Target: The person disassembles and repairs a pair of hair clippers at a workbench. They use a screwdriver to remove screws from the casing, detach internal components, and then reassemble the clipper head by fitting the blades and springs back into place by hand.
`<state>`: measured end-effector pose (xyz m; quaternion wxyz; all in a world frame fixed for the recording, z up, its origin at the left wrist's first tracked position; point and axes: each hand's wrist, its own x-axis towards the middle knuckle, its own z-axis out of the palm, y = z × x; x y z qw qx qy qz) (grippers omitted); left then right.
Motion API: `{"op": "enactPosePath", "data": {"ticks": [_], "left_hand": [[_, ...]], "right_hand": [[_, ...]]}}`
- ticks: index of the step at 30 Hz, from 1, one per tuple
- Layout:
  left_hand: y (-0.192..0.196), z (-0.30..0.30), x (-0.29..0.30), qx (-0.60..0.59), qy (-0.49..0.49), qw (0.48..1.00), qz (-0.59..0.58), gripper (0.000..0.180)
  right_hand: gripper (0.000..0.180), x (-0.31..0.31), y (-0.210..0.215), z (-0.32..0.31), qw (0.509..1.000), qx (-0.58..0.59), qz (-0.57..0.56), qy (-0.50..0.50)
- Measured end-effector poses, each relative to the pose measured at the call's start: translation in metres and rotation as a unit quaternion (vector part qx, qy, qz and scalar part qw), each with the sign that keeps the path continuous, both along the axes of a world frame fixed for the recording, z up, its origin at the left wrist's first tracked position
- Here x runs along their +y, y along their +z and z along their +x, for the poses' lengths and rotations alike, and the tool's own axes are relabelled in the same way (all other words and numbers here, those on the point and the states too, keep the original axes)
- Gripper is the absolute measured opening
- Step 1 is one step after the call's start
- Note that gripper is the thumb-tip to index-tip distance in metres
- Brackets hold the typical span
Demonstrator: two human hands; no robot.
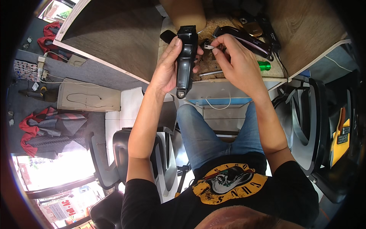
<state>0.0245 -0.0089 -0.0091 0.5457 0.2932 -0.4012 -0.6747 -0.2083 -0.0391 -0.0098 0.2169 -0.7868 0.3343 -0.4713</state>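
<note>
My left hand point(166, 65) is wrapped round a black hair clipper point(186, 61), held upright with its head pointing away from me. Between the thumb and fingers of my right hand point(238, 61) is a small pale metal piece point(209, 47), just right of the clipper; its exact kind is too small to make out. Beyond my right hand a second, dark purple hair clipper point(246, 42) lies on the worn wooden shelf point(217, 78). A screwdriver with a green handle point(264, 66) rests under my right hand, its shaft showing toward the left.
Wooden side panels point(110, 36) flank the shelf. A tan cylinder point(183, 15) stands at the back, and a gold and black device point(252, 28) lies at the back right. Black chairs point(309, 126) stand to my right and left. A cardboard box point(85, 95) is at the left.
</note>
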Motion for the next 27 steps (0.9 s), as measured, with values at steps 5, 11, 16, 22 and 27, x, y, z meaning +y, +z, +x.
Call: {"op": "enactPosePath", "data": {"ticks": [5, 11, 16, 22, 27], "left_hand": [[0.0, -0.002, 0.0, -0.002, 0.003, 1.0, 0.006, 0.039], [-0.005, -0.001, -0.003, 0.011, -0.005, 0.999, 0.031, 0.042], [-0.007, 0.0, -0.001, -0.004, -0.008, 1.0, 0.006, 0.056], [0.003, -0.014, 0.004, -0.095, 0.035, 0.995, -0.026, 0.065], [0.004, -0.015, 0.007, -0.141, 0.037, 0.988, -0.044, 0.062]], "right_hand": [[0.012, -0.001, -0.002, 0.001, 1.0, -0.021, -0.001, 0.0], [0.018, -0.005, 0.004, 0.0, 0.993, -0.085, 0.076, 0.031], [0.019, -0.012, 0.004, 0.019, 0.989, -0.109, 0.05, 0.082], [0.017, -0.012, 0.006, 0.029, 0.985, -0.134, 0.068, 0.087], [0.017, -0.009, 0.004, 0.029, 0.987, -0.126, 0.063, 0.081]]}}
